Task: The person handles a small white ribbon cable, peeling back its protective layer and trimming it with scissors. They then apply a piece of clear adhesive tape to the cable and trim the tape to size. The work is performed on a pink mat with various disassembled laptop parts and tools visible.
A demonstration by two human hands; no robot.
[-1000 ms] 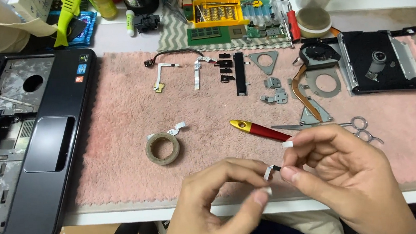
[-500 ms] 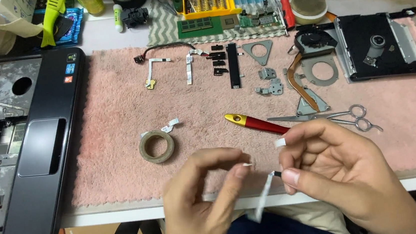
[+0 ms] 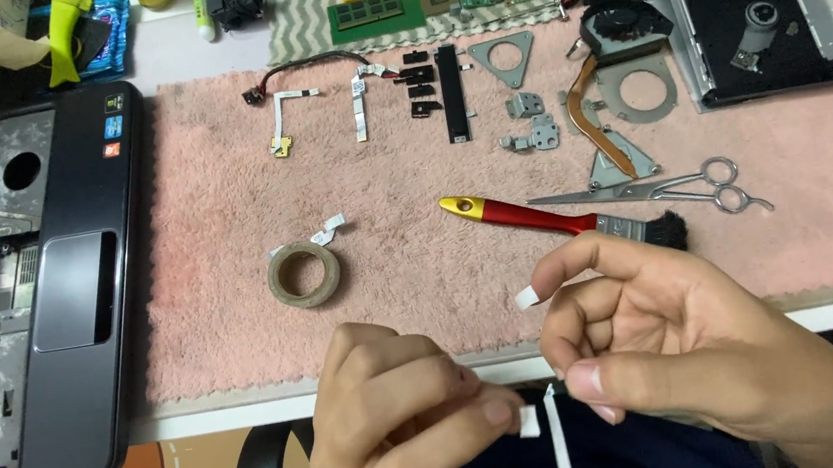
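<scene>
At the bottom centre, the left hand (image 3: pixel 402 416) pinches a small white tab (image 3: pixel 528 421) and the right hand (image 3: pixel 677 342) a white strip (image 3: pixel 558 442), separated; the tape roll (image 3: pixel 304 273) lies mid-frame on the worktop's pink mat (image 3: pixel 392 186).

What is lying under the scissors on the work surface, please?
The scissors lie on the pink mat; their blade tips cross a metal bracket. The mat hides whatever is beneath it.
</scene>
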